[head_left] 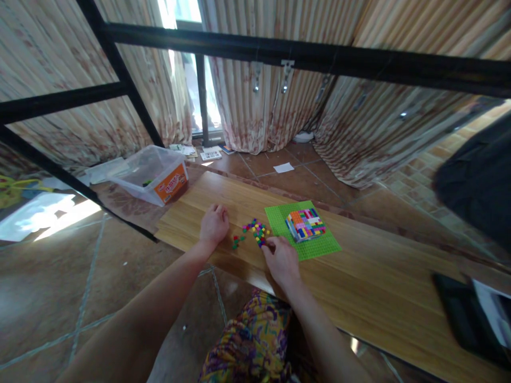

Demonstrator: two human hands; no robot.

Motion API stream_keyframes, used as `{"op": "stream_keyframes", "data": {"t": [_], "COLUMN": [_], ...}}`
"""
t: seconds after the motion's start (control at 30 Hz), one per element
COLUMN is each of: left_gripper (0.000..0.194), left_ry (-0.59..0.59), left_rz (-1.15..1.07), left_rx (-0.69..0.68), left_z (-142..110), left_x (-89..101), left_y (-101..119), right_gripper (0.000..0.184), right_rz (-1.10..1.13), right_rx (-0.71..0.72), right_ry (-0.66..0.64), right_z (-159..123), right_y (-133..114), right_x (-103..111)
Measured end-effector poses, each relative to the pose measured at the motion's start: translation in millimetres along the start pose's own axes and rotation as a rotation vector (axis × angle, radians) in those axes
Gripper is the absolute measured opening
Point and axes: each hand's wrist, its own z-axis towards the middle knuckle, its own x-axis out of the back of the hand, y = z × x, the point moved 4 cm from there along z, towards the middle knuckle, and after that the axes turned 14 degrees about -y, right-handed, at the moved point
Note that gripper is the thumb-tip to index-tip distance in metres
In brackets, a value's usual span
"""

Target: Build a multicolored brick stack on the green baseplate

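Note:
Small loose building bricks in several colours lie in a scattered pile on the wooden table, between my two hands. My left hand rests on the tabletop left of the pile, fingers curled in; whatever they may hold is hidden. At the pile's near right edge, my right hand has thumb and fingers drawn together by a few dark bricks. I cannot make out what is in that pinch. Just beyond it lies a green baseplate, bearing a blocky multicoloured brick build with a patchwork top.
A clear plastic bin with an orange label stands past the table's left end. Black metal bars cross above the far side. A dark flat object lies at the table's right. Papers are on the tiled floor.

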Motion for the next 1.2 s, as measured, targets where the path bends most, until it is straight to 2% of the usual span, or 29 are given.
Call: {"op": "stream_keyframes", "data": {"t": [0.2,0.3,0.4,0.5,0.6,0.7,0.77,0.93,1.2], "left_gripper": [0.021,0.021,0.020,0.020,0.022,0.022,0.023,0.022,0.022], "left_ry": [-0.004,-0.003,0.001,0.008,0.011,0.017,0.020,0.019,0.008], "left_rz": [0.014,0.028,0.035,0.038,0.045,0.052,0.054,0.053,0.044], "left_rx": [-0.001,0.000,-0.003,-0.012,-0.017,-0.022,-0.021,-0.017,-0.012], "left_z": [0.4,0.6,0.4,0.0,0.1,0.8,1.1,0.6,0.5], "left_x": [-0.2,0.6,2.0,3.7,4.6,4.9,5.0,5.8,6.3], "left_y": [-1.1,-0.9,-0.3,0.6,0.9,0.9,0.8,1.3,1.9], "right_gripper": [0.022,0.021,0.020,0.022,0.027,0.030,0.031,0.029,0.029], "right_rz": [-0.051,0.050,0.191,0.284,0.326,0.301,0.262,0.209,0.186], "right_rx": [-0.007,0.023,0.049,0.010,-0.095,-0.215,-0.250,-0.229,-0.211], "right_ry": [0.010,0.035,0.097,0.207,0.339,0.466,0.493,0.467,0.449], "right_z": [-2.8,-9.8,-22.6,-36.1,-41.7,-36.7,-28.7,-11.2,-8.1], "right_y": [-6.9,-8.0,-1.9,17.4,50.7,86.2,102.2,112.9,113.4], "right_x": [-1.6,6.1,22.8,46.9,74.7,99.4,109.0,108.8,102.7]}}
